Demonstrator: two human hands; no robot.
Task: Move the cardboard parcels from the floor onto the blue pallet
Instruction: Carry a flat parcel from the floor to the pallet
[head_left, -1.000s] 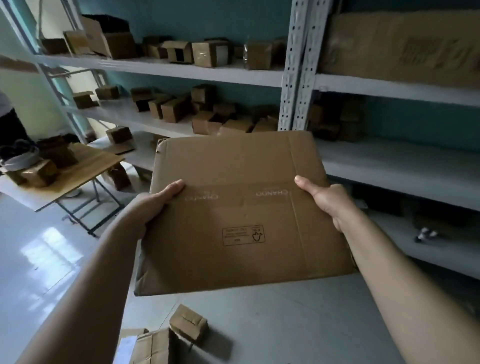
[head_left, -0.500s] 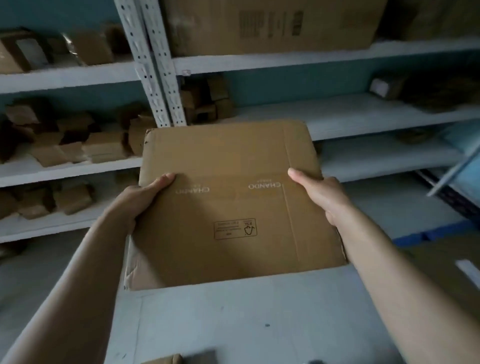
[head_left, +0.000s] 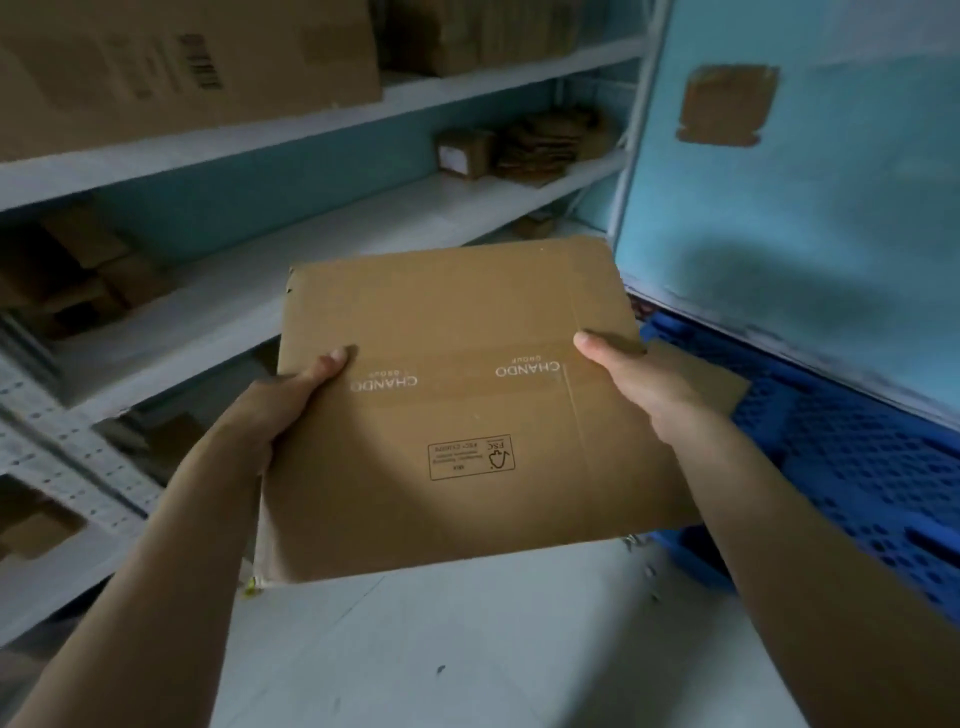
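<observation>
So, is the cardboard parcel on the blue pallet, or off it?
Off it: the left hand and right hand hold the cardboard parcel in the air, short of the blue pallet.

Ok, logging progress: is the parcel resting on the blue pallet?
No, the left hand and right hand hold the cardboard parcel in the air.

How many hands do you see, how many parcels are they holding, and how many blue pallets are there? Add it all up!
Hands: 2, the left hand and the right hand
Held cardboard parcel: 1
Blue pallet: 1
Total: 4
The shelf boxes are too blurred to count.
</observation>
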